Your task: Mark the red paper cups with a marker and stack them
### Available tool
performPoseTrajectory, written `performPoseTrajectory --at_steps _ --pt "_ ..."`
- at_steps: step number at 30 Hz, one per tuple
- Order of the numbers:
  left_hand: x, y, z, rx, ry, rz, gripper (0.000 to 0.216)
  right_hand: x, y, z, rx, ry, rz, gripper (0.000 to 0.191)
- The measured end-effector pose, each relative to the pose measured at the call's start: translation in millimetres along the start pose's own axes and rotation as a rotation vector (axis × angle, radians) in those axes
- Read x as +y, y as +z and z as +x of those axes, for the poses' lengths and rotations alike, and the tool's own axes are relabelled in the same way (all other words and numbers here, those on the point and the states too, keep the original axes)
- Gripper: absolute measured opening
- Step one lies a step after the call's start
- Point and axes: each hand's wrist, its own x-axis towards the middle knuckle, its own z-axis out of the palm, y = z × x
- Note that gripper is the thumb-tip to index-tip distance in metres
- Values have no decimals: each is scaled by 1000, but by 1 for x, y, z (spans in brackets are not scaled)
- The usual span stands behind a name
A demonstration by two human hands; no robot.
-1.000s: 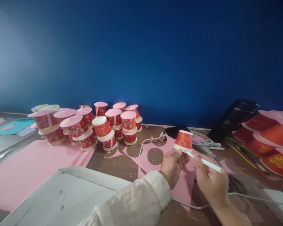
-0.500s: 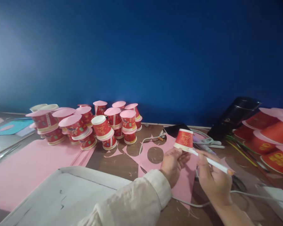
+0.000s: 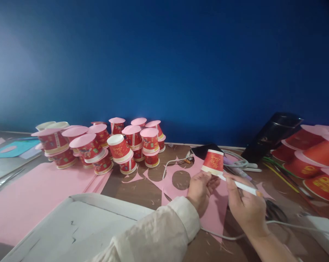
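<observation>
My left hand (image 3: 202, 191) has its fingers closed on the pale rim of a red paper cup (image 3: 212, 161), which is upside down with its base upward. In my right hand (image 3: 247, 207) is a white pen-like stick (image 3: 242, 186) with an orange-brown back end. Its front tip meets the cup's rim or sits very close to it; the exact contact is too small to tell. Below both hands lies a pink paper sheet (image 3: 219, 214) with round holes cut out of it.
Stacked red cups topped with pink discs (image 3: 149, 133) stand at the left; more red cups (image 3: 324, 183) are at the right. A black bottle (image 3: 272, 134) leans near the blue wall. A white cable (image 3: 224, 238) crosses the table. Pink sheets (image 3: 38, 196) and a white board (image 3: 79, 229) lie front left.
My right hand and the back end of the white stick have shifted slightly left and up. The cup has barely moved in my left hand.
</observation>
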Motion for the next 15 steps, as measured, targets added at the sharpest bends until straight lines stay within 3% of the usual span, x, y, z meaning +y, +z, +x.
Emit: performPoseTrajectory --at_steps 9,15 --pt "0 1 -2 0 6 30 24 2 1 -1 -33 16 47 24" --pt "5 2 -2 18 -65 -18 16 -3 -4 -1 60 180 76 30"
